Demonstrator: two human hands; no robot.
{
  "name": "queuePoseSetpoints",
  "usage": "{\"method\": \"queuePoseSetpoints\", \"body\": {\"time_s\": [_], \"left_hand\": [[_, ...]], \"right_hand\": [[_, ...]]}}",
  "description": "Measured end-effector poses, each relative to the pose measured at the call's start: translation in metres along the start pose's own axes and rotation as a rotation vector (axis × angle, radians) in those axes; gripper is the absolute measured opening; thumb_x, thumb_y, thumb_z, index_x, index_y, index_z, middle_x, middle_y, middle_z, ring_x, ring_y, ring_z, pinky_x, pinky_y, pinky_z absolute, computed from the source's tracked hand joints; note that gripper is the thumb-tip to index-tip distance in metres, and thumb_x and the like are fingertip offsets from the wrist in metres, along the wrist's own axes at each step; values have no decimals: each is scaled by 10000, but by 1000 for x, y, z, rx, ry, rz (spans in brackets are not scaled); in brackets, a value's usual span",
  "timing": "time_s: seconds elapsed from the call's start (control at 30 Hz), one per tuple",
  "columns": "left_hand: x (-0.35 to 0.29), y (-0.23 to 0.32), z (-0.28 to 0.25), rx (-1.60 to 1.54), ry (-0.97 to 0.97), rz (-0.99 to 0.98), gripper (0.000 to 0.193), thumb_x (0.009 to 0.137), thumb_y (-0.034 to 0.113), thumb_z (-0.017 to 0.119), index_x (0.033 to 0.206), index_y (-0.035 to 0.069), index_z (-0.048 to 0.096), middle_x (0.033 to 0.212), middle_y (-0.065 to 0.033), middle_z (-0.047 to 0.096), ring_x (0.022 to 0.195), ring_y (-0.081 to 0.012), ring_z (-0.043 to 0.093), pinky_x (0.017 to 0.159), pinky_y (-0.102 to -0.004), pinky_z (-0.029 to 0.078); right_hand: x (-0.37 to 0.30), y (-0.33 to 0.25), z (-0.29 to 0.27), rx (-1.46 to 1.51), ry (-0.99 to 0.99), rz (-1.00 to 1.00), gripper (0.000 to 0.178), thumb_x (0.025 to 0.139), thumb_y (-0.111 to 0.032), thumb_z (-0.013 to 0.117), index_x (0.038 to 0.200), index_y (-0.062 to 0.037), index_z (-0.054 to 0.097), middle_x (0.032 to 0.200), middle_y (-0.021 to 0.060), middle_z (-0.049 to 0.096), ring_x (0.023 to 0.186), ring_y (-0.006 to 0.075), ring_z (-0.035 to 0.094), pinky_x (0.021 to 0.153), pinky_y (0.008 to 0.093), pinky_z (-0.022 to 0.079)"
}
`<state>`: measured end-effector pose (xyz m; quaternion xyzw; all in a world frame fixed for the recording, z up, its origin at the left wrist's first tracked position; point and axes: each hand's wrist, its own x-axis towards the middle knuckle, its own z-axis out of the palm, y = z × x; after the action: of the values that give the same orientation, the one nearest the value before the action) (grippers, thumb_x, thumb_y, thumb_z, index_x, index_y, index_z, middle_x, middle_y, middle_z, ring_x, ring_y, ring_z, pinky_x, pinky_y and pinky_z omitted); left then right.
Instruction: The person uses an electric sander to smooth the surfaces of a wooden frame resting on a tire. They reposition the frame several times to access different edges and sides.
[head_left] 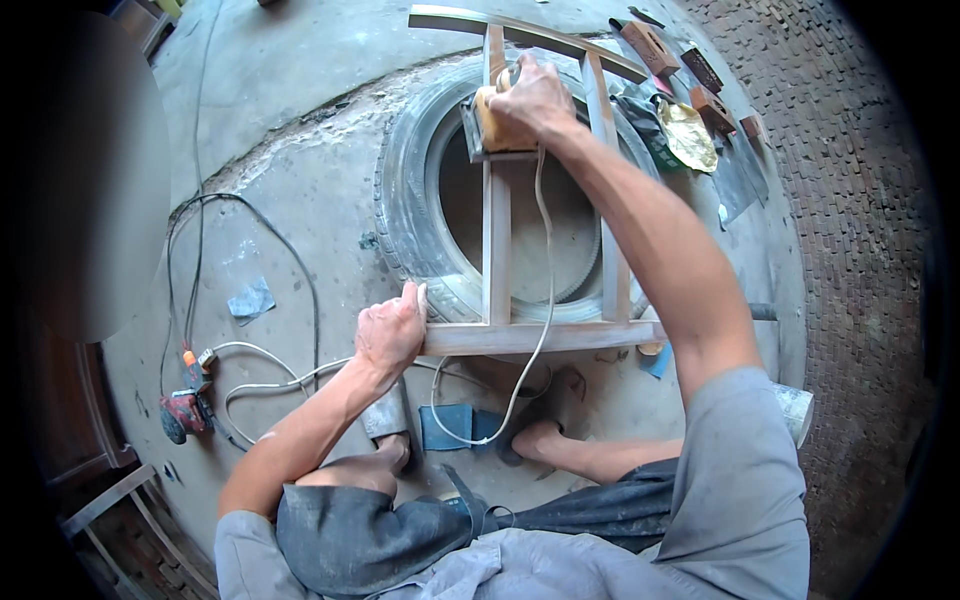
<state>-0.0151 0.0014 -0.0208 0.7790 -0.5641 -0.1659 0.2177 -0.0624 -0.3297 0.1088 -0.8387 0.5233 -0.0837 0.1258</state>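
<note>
A pale wooden frame (540, 338) with a curved far rail and two long slats lies across a tire (408, 200) on the floor. My right hand (540, 98) is wrapped round a yellow sheet sander (494, 128), which rests on the left slat near the far rail. From the sander a white cord (550, 240) hangs over the near rail. My left hand (390, 330) grips the left end of that near rail, fingers closed round the wood. The sander's underside is hidden.
A red power tool (184, 414) lies at the left among dark cables (285, 238). Blue sheets (447, 428) lie between my feet. Bricks (650, 48) and a gold-coloured wrapper (687, 138) sit beyond the tire at the right. Another wooden frame (108, 500) stands at the lower left.
</note>
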Motion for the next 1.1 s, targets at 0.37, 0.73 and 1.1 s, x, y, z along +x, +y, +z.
{"method": "queuePoseSetpoints", "body": {"time_s": [0.37,0.73,1.1], "left_hand": [[1,3,-2,-3,-7,-9,266,1088,250,482,933,57,579,619,-200,648,572,-409,668,531,-519,522],[6,-4,2,43,-24,-4,363,1110,329,401,991,41,588,711,-250,692,675,-451,708,633,-562,569],[7,-6,5,78,-20,6,373,1111,323,378,1017,32,591,768,-281,705,734,-470,720,671,-581,577]], "right_hand": [[85,11,7,-8,9,-89,836,746,-457,760,1434,-46,522,1344,290,598,1225,421,633,1046,456,519],[-122,2,-5,22,-22,-41,673,800,-422,804,1340,-100,562,1304,217,542,1198,458,592,984,525,562],[-242,3,-6,119,12,-33,543,824,-256,800,1259,-44,555,1233,221,522,1129,472,578,922,557,546]]}}
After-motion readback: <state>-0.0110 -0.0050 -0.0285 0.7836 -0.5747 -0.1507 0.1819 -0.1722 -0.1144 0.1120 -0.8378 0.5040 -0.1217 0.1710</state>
